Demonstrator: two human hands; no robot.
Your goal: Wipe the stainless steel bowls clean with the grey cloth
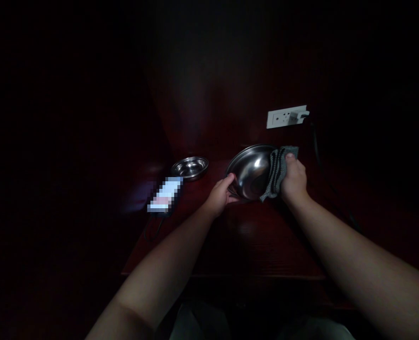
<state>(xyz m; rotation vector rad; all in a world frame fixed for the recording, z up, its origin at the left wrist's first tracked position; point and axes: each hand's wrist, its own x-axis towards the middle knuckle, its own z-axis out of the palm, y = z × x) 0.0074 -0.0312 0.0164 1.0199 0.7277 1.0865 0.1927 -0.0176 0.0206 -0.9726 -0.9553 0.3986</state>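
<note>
A large steel bowl (250,172) is tilted up on its edge above a dark red wooden table (259,241), its hollow facing me. My left hand (220,194) grips its lower left rim, fingers curled around the edge. My right hand (293,179) presses a grey cloth (276,175) against the bowl's right rim, thumb on top, fingers closed on the cloth.
A smaller steel bowl (190,167) sits on the table at the back left. A lit phone (165,194) lies beside it near the left edge, with a cable hanging off. A white wall socket (286,116) with a plug in it is behind the bowl. The surroundings are dark.
</note>
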